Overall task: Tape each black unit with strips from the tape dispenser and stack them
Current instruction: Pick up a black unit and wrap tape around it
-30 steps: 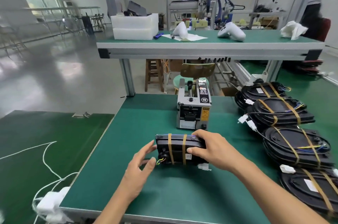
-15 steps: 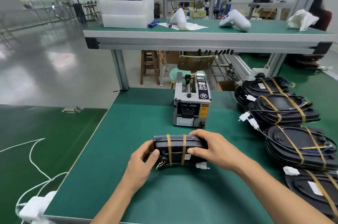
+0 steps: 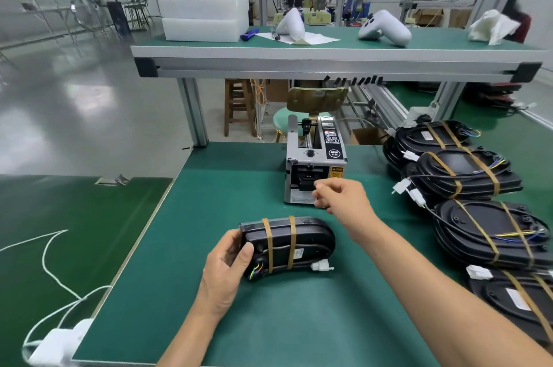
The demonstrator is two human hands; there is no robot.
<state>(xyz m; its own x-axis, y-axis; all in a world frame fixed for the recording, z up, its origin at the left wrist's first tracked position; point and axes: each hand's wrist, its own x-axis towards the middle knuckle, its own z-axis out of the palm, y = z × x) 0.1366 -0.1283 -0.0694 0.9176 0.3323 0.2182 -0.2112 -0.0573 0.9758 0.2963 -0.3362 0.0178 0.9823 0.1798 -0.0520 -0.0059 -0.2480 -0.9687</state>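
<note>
Your left hand (image 3: 227, 265) grips the near left end of the black unit (image 3: 288, 247), thumb curled over the end face by the coloured wires, fingers wrapped behind it. The unit sits on the green table (image 3: 269, 321) at about 6 o'clock from the tape dispenser (image 3: 314, 163), propped on its long edge, likely so the side with the bands faces you and a new strip can go round it. Two tan tape strips (image 3: 291, 242) already cross it side by side, left of its middle; the right end is bare. A white plug (image 3: 322, 265) hangs off at its 5 o'clock.

Your right hand (image 3: 341, 202) is off the unit, up at the dispenser mouth, at 12 to 1 o'clock from the unit. Thumb and forefinger are brought close together as if pinching; can't tell if a strip is between them, none visible. Other fingers loosely curled, holding nothing.

Judgement: you're fetching the next strip while the left hand keeps the unit steady and tilted, so no re-gripping is needed when the tape comes back. Dispenser parked right behind the work spot keeps that reach short.

Finished units (image 3: 490, 232) with crossed tape overlap in a row from 2 to 4 o'clock at the table's right side, on the reaching hand's side, probably where this one goes next. Risk: the plug lead getting caught under the new strip
</note>
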